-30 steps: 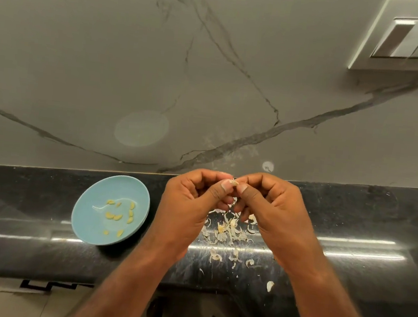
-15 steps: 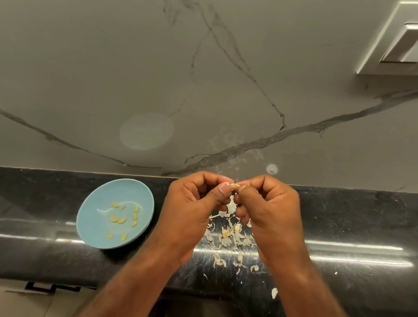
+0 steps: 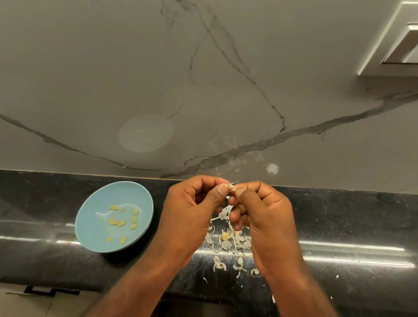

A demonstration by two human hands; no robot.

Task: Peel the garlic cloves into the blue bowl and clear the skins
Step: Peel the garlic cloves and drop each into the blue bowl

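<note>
Pinched one small garlic clove between thumb tips and curled forefingers of both hands, left hand and right hand close together, raised over the back edge of the bench. Saw only a pale sliver of clove between the nails; could not tell the amount of skin left on. Judged light as a crumb, firm in the flesh yet easy to bruise, papery and brittle in the coat, probably slick once bare. Called for a fingertip hold at the two ends, with a nail slipped under a loose edge of skin, never a hard squeeze across the middle. Found, straight below the hands on the dark bench, a litter of loose skins: near weightless, apt to drift, cling or tear, better swept together than picked singly. Noted the blue bowl on the bench just left of the left hand, with several peeled cloves inside. Reckoned both peeling and clearing unfinished.
</note>
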